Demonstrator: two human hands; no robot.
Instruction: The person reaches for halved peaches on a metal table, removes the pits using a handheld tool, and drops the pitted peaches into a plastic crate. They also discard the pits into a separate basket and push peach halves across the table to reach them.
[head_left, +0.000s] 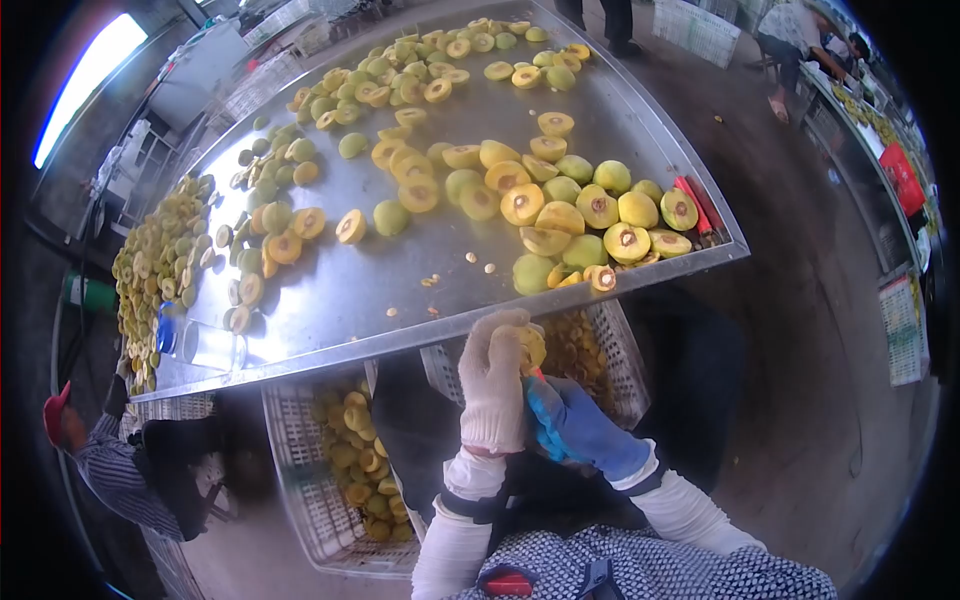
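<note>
My left hand (492, 382), in a white knitted glove, is closed round a yellow fruit half (532, 348) just below the table's front edge. Beside it my right hand (585, 425), in a blue glove, is wrapped round a tool whose red part shows near the fruit; the rest of the tool is hidden. Above the hands, on the metal table (330, 290), lies a heap of green and yellow halved fruit (560, 215). A red-handled tool (692, 200) rests at the table's right corner. A few small pits lie near the front edge.
Below the table stand a white crate of fruit halves (300, 500) at left and another crate (622, 370) behind my hands. More fruit (160, 260) is piled at the table's far left. A person in a red cap (65, 415) sits at left; other people are at upper right.
</note>
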